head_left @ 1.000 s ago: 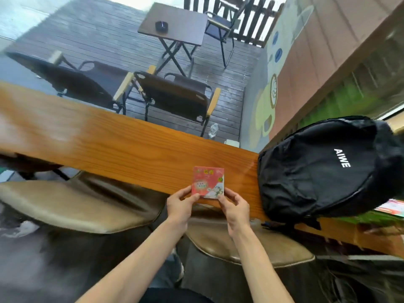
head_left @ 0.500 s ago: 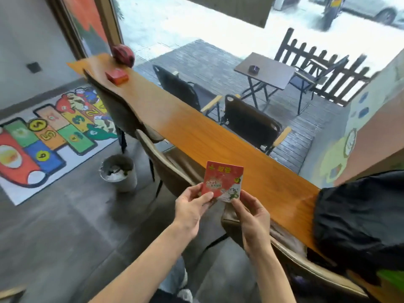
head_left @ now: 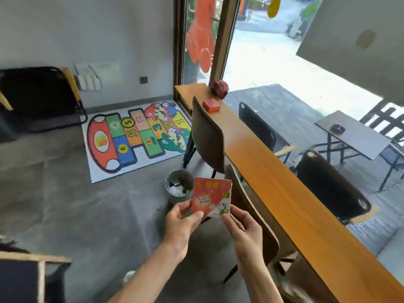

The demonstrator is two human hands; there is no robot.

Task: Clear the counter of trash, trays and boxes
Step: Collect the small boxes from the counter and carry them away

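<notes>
Single head-worn view, looking down and forward, close above hands (head_left: 215,227), counter (head_left: 273,171) at right

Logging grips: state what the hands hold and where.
Both hold the red packet: left hand at its lower-left corner, right hand at its lower-right.

Two bare forearms in view, no sleeves showing up to the frame edge. Left hand (head_left: 182,224) and right hand (head_left: 244,231) both bare: no gloves, rings, watch or wristband visible. Fingernails short, unpainted. Nothing else of the body clearly readable.
</notes>
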